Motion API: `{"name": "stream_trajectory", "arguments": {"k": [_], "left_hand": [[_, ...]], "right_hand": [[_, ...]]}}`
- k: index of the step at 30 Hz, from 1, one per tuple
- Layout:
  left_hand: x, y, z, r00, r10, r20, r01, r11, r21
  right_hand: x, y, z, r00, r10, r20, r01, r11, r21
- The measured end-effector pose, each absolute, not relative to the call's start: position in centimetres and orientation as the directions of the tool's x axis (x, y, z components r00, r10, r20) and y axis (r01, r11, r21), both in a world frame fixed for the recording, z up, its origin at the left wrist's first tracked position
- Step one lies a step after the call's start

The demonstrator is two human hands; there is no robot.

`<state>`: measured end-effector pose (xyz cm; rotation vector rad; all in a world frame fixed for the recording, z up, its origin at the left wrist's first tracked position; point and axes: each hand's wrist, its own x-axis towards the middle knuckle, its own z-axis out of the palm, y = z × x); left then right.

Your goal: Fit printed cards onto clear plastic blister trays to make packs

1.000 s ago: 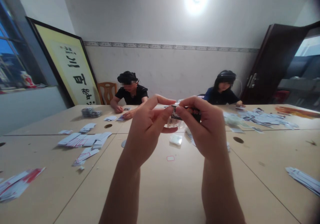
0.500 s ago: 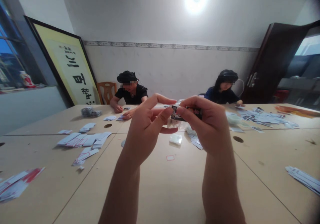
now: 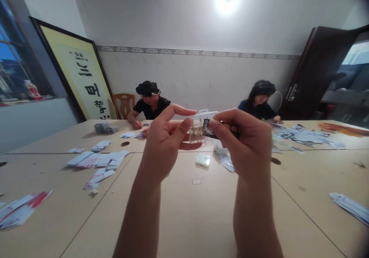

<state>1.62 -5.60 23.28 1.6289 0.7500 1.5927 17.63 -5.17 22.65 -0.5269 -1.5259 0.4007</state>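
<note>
Clock directions are taken from the clear packet, which is held raised above the table. At eight o'clock, on the far left, white strips with red marking are laid in an overlapping heap. At ten o'clock a framed calligraphy panel is noted. Between eight and nine, white slips are spread; at nine, grey stacks are seen. A co-worker is seated at ten. The left hand is partly curled, and the packet is gripped between its thumb and fingers. At six o'clock a small pale packet and, nearer, a red-bordered label are recorded on the tabletop. At three, a dark printed card is pinched by the closed thumb and fingers of the right hand; the packet is overlapped by its end, but contact cannot be confirmed. Papers are found at four. A second co-worker is seated at two, loose cards are heaped at three, and long white strips are stacked at four.
</note>
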Motion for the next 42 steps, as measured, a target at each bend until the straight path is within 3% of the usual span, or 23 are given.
{"name": "stream_trajectory", "arguments": {"k": [4, 12, 34, 42], "left_hand": [[1.32, -5.54, 23.25, 0.138, 0.811, 0.568, -0.091, -0.561, 0.823], [1.56, -5.85, 23.43, 0.236, 0.796, 0.558, -0.071, -0.558, 0.827], [1.72, -6.03, 23.36, 0.168, 0.802, 0.573, 0.009, -0.582, 0.813], [1.68, -6.14, 23.38, 0.153, 0.805, 0.573, 0.029, -0.583, 0.812]], "right_hand": [[17.63, -4.82, 22.49, -0.049, 0.581, 0.812, 0.048, 0.814, -0.579], [17.74, -4.6, 22.52, -0.017, 0.489, 0.872, 0.26, 0.845, -0.468], [17.69, -4.86, 22.66, 0.02, 0.471, 0.882, 0.35, 0.823, -0.447], [17.66, -4.89, 22.61, 0.031, 0.504, 0.863, 0.314, 0.815, -0.487]]}}
